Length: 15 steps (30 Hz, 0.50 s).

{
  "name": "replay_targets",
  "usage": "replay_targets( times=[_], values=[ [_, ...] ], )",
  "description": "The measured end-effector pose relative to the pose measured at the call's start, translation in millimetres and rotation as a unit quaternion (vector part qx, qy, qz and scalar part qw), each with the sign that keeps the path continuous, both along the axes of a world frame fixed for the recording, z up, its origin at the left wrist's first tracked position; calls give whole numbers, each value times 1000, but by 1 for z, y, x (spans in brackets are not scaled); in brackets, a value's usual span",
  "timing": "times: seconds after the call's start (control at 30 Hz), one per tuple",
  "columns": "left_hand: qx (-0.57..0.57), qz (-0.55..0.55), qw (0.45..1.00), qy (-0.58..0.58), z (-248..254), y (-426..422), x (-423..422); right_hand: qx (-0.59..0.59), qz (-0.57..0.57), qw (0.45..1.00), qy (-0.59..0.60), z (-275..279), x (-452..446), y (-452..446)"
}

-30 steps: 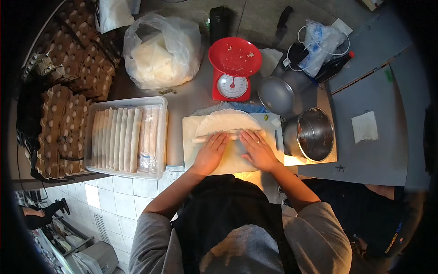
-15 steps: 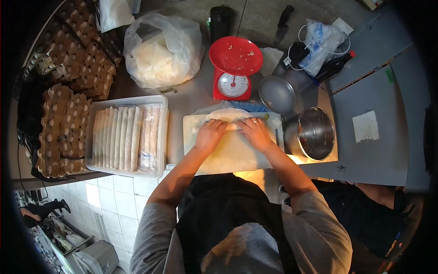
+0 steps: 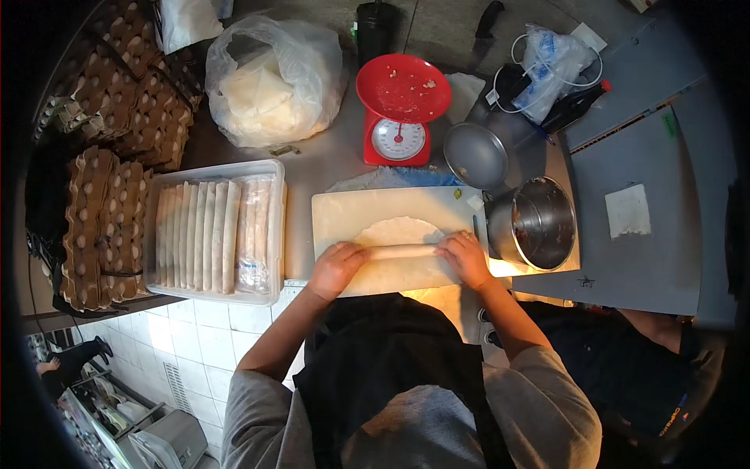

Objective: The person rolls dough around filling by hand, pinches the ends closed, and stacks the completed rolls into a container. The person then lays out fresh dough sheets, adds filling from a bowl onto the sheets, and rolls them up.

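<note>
A thin pale round wrapper (image 3: 397,228) lies on a white cutting board (image 3: 328,215), with its near part rolled into a long narrow tube (image 3: 402,252). At the tube's left end, the fingers of my left hand (image 3: 337,268) are curled in and pressed on it. My right hand (image 3: 466,258) grips the right end the same way. Between the hands the tube lies level on the board, and the wrapper's far part is still flat behind it. Any filling inside is hidden.
On the left stands a plastic container (image 3: 280,227) of finished rolls, beside stacked egg trays (image 3: 86,227). Behind are a bag of wrappers (image 3: 273,94) and a red scale (image 3: 400,102). To the right are a metal pot (image 3: 543,223) and a round metal lid (image 3: 475,155). A person's dark clothing (image 3: 609,359) shows at lower right.
My hands have moved toward my body and farther apart, from the wrapper's middle to the ends of the tube. The wrapper has come nearer too, and the rolled tube now shows between my hands.
</note>
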State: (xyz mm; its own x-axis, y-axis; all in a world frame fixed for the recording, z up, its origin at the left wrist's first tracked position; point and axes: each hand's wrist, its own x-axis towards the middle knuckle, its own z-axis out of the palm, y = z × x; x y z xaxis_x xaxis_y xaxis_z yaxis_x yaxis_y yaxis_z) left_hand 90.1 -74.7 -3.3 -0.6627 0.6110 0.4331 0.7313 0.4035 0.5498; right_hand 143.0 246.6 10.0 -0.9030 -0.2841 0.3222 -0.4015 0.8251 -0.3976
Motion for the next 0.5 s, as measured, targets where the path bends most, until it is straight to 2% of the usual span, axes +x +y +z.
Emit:
replay_targets(
  times=[0.1, 0.17, 0.2, 0.27, 0.33, 0.37, 0.5],
  values=[
    [-58, 70, 996, -12, 8, 11, -19, -12, -64, 998, 19, 4, -25, -2],
    [-50, 74, 996, 9, 8, 22, -26, -12, -94, 995, 37, 4, -40, -8],
    [-34, 64, 997, 18, 7, 29, -26, 4, -80, 996, 42, 0, -41, -11],
    [-33, 16, 999, 15, 1, 38, -18, 62, 21, 996, 57, -9, -31, -20],
    [-34, 15, 997, 67, 0, 48, -6, 101, 89, 989, 69, -5, -17, -35],
    [-35, 15, 995, 93, -1, 50, -3, 103, 81, 989, 68, -3, -17, -38],
    [-48, 54, 995, 63, -1, 58, -11, 108, 67, 991, 37, 3, -25, -45]
  ],
)
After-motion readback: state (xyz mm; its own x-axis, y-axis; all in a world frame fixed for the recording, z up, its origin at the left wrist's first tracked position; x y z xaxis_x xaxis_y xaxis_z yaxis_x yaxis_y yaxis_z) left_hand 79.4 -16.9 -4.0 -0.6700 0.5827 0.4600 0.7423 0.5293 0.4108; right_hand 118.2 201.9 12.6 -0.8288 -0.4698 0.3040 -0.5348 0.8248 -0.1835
